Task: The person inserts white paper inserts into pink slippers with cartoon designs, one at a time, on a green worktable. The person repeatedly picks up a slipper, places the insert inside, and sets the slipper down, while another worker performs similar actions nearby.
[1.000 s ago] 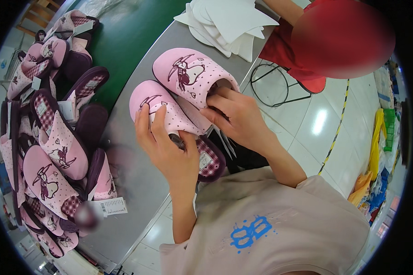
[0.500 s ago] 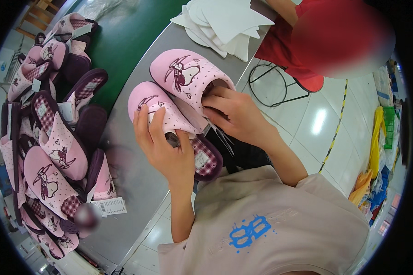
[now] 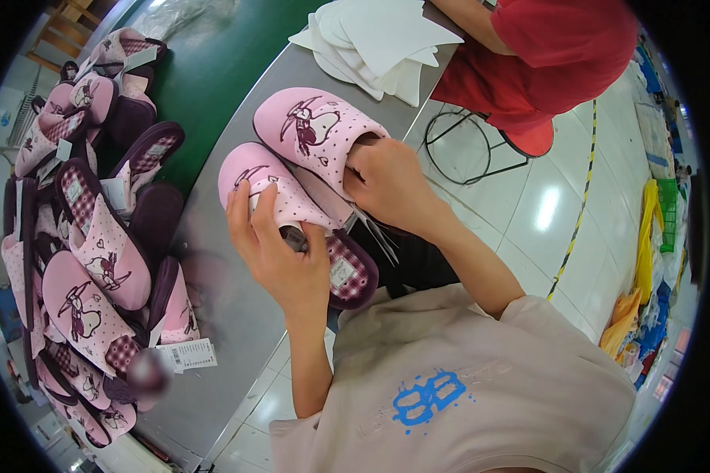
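Observation:
My left hand [image 3: 282, 256] is closed over the upper of a pink slipper [image 3: 241, 167] with a dark embroidered figure, its fingertips pressing on the front. Below that hand shows the slipper's plum checked insole [image 3: 350, 272] with a pale label. Beside it lies a matching pink slipper [image 3: 296, 126], dotted and embroidered. My right hand [image 3: 398, 185] reaches into this slipper's foot opening with curled fingers; the fingertips are hidden inside. White tags [image 3: 377, 234] hang between the two slippers, under my right wrist. Both slippers are over the metal table's edge, toes pointing away from me.
A heap of similar slippers [image 3: 95, 268] with tags covers the left of the metal table [image 3: 237, 315]. White foot-shaped sheets [image 3: 386, 39] are stacked at the far edge. A person in red [image 3: 560, 55] sits at right on a stool [image 3: 457, 146].
My right hand has pushed deeper into the slipper's opening, its fingers now mostly hidden. Both slippers have shifted slightly left. The person in red has moved.

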`<state>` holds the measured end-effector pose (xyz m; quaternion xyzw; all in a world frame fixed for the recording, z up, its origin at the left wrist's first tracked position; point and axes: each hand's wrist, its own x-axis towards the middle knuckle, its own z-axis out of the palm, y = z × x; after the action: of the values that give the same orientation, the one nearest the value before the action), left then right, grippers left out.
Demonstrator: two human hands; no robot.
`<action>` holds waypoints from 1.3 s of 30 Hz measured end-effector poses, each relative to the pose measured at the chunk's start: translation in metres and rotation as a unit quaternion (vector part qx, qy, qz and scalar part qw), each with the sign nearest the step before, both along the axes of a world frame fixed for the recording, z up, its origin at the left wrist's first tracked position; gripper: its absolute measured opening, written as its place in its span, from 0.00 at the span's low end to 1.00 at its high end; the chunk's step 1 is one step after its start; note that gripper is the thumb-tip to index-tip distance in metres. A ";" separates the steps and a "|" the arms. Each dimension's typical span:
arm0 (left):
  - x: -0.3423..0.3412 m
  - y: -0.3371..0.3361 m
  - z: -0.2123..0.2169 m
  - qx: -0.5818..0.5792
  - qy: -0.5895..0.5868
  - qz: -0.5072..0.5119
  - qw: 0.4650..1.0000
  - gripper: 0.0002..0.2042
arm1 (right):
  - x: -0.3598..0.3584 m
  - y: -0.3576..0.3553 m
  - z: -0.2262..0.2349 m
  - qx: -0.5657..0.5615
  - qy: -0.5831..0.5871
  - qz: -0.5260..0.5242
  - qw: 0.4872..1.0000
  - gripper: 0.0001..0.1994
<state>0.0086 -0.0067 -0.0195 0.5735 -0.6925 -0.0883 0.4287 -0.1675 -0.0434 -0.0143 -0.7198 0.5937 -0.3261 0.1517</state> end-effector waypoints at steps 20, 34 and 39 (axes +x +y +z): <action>0.000 -0.002 -0.006 -0.011 0.015 0.004 1.000 0.27 | -0.004 0.011 0.003 -0.022 -0.013 0.045 0.999 0.10; 0.047 0.023 -0.010 0.016 0.158 -0.159 0.974 0.35 | 0.028 0.031 0.013 -0.096 0.066 0.035 0.993 0.20; 0.064 0.044 -0.008 0.020 0.199 -0.080 0.977 0.32 | 0.033 -0.002 0.017 -0.132 0.081 0.089 0.984 0.12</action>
<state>0.0730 0.0374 -0.0276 0.4959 -0.6347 -0.2485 0.5380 -0.1341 -0.0454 0.0030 -0.8074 0.4895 -0.3275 0.0348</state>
